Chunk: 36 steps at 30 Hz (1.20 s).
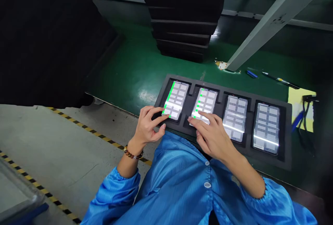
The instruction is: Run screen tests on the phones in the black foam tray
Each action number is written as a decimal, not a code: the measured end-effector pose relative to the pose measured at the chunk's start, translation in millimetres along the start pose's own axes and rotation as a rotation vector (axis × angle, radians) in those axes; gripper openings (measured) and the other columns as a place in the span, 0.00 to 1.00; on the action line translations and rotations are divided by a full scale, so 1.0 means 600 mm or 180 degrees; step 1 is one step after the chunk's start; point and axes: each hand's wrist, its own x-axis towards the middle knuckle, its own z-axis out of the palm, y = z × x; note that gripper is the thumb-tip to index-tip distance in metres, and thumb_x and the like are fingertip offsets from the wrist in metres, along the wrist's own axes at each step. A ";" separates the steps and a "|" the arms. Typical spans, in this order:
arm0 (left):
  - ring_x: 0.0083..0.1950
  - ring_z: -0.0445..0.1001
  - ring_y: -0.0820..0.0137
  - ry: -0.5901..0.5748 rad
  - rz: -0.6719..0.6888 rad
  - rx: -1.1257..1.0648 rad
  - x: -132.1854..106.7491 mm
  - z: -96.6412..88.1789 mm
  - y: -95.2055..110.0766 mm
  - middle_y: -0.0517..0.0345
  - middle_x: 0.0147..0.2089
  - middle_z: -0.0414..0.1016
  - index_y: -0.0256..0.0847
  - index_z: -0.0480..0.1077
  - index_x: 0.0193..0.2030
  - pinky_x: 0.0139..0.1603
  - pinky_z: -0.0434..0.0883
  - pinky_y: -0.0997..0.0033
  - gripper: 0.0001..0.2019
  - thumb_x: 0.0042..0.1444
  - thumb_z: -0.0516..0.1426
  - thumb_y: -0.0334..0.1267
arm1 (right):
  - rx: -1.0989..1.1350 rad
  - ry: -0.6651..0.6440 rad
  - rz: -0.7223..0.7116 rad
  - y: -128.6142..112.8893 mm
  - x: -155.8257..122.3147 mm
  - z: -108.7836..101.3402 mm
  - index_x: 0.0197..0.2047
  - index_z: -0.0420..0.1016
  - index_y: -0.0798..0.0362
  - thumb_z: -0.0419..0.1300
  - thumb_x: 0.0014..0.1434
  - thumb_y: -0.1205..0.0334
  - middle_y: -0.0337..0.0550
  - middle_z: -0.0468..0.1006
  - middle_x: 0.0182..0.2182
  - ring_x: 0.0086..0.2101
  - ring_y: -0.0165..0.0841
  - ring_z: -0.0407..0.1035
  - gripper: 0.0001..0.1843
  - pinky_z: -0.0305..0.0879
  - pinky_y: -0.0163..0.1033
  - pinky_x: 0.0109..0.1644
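Observation:
A black foam tray (286, 138) lies along the bench edge with several smartphones in its slots, all with lit screens showing grey blocks. My left hand (149, 126) is at the leftmost phone (177, 96), its outstretched fingertips on the lower left of the screen, where a green band runs up the side. On the second phone (208, 100), my right hand (212, 131) has its fingertips at the lower part, below a column of green squares. The third phone (235, 114) and the rightmost phone (266, 124) show no green and are untouched.
A stack of black foam trays (182, 20) stands behind on the green bench (130, 75). A slanted metal post (262, 30), a pen (281, 80), a blue cap (252, 74) and a yellow paper (309, 114) with a cable are at the right. Black cloth (47, 44) hangs at left.

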 end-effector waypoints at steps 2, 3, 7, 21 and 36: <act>0.61 0.75 0.51 0.0091 -0.0028 0.0036 -0.006 -0.004 -0.004 0.47 0.62 0.81 0.51 0.85 0.56 0.68 0.73 0.38 0.17 0.66 0.58 0.42 | -0.0108 0.0023 0.0141 0.015 0.018 -0.001 0.72 0.71 0.51 0.52 0.74 0.67 0.42 0.80 0.67 0.72 0.50 0.61 0.26 0.56 0.60 0.72; 0.62 0.75 0.51 0.0133 -0.0037 0.0054 -0.008 -0.006 -0.006 0.46 0.62 0.81 0.50 0.84 0.57 0.68 0.73 0.38 0.17 0.66 0.58 0.42 | -0.0177 0.0042 0.0220 0.025 0.026 -0.002 0.73 0.70 0.51 0.51 0.75 0.67 0.43 0.80 0.67 0.72 0.51 0.61 0.26 0.56 0.60 0.72; 0.63 0.74 0.51 0.0233 -0.0123 0.0071 -0.013 -0.010 -0.012 0.45 0.64 0.80 0.49 0.84 0.58 0.68 0.72 0.38 0.18 0.67 0.58 0.41 | -0.0401 0.0088 0.0510 0.064 0.058 -0.007 0.75 0.68 0.52 0.49 0.76 0.65 0.47 0.82 0.65 0.73 0.53 0.59 0.27 0.55 0.63 0.73; 0.64 0.74 0.51 0.0420 -0.0403 -0.0143 0.004 0.008 -0.035 0.45 0.63 0.79 0.49 0.83 0.58 0.67 0.73 0.39 0.18 0.71 0.54 0.46 | -0.0359 0.0168 0.0604 0.080 0.081 -0.007 0.76 0.66 0.49 0.49 0.75 0.64 0.46 0.78 0.69 0.74 0.53 0.57 0.29 0.54 0.64 0.73; 0.62 0.73 0.50 0.0272 -0.0306 -0.0169 -0.014 0.010 -0.055 0.47 0.63 0.80 0.53 0.87 0.53 0.66 0.73 0.36 0.20 0.72 0.52 0.47 | 0.0077 0.0151 0.0002 -0.029 -0.027 0.014 0.79 0.63 0.46 0.55 0.71 0.69 0.40 0.82 0.65 0.69 0.46 0.66 0.36 0.58 0.57 0.69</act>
